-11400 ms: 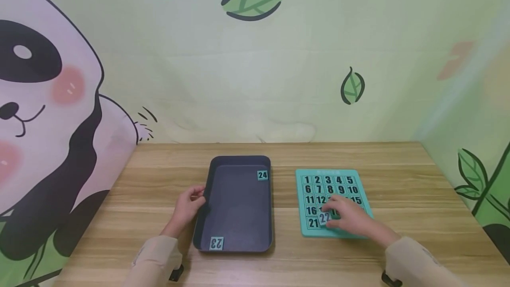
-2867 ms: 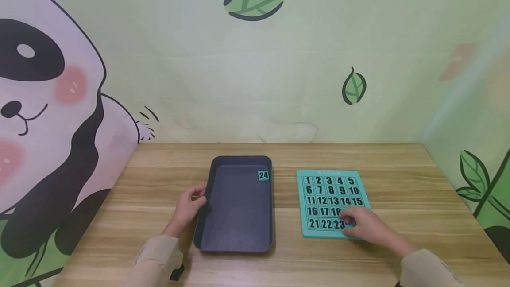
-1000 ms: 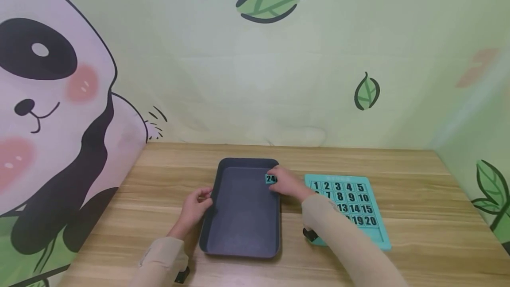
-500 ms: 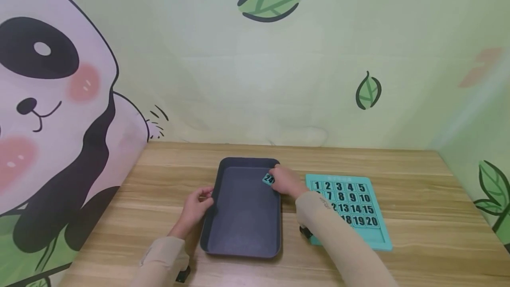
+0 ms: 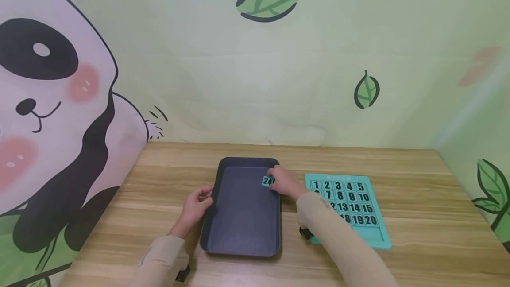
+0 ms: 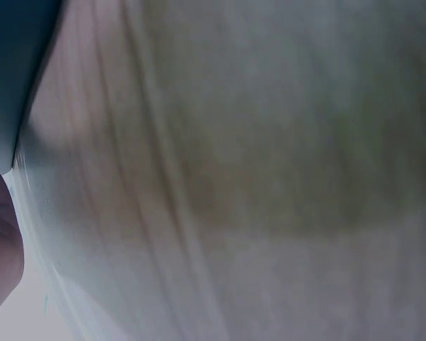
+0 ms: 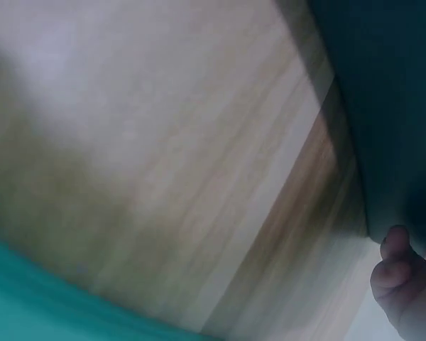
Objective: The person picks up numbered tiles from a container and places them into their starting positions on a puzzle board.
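My right hand (image 5: 286,182) reaches over the right wall of a dark blue-grey tray (image 5: 244,216) and pinches the teal number tile marked 24 (image 5: 267,181) near its upper right corner. At the tray's left wall, my left hand (image 5: 194,207) grips the rim with thumb and fingers. A teal number board (image 5: 377,234) lies to the right of the tray, with rows of black-numbered tiles (image 5: 352,196). My right forearm covers its lower left part. In the right wrist view, the right fingers (image 7: 394,245) are at the tray's edge; the tile is hidden there.
Both tray and board lie on a wood-grain table (image 5: 159,167). A backdrop (image 5: 191,79) with a printed panda and leaves stands behind it. A black wrist strap piece (image 5: 306,233) under my right sleeve overlaps the board's left edge.
Tile 22, earlier in my right hand, and tile 23, earlier in the tray, went onto the board. My right hand then moved left to tile 24, which has turned and shifted slightly inward.
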Demonstrator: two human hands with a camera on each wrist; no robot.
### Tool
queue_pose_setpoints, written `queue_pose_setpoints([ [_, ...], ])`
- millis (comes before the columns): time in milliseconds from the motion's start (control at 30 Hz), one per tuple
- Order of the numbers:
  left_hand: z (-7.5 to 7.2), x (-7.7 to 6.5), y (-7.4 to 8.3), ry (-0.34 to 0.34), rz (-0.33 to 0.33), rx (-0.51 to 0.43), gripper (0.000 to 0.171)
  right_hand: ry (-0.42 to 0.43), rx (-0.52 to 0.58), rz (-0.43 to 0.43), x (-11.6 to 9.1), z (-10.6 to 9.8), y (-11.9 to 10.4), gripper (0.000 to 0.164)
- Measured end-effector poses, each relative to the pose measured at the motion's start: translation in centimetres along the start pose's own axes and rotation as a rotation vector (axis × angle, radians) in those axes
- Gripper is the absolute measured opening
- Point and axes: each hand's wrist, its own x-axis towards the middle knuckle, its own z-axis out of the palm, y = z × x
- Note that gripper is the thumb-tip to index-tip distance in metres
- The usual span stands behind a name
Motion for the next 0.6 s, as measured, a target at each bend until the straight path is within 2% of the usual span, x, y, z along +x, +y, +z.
queue_pose_setpoints([
  [233,0.0,-0.1,0.3,-0.004,0.0,0.006,0.034,0.029,0.085,-0.07,-1.5,-0.6,0.1,0.034],
  [467,0.1,-0.1,0.3,-0.001,0.003,0.017,0.034,0.033,0.23,-0.049,-3.3,-1.8,0.3,0.032],
  [600,0.1,0.0,0.1,0.002,-0.004,0.027,0.034,0.019,0.268,-0.014,-4.6,-2.4,0.6,0.033],
])
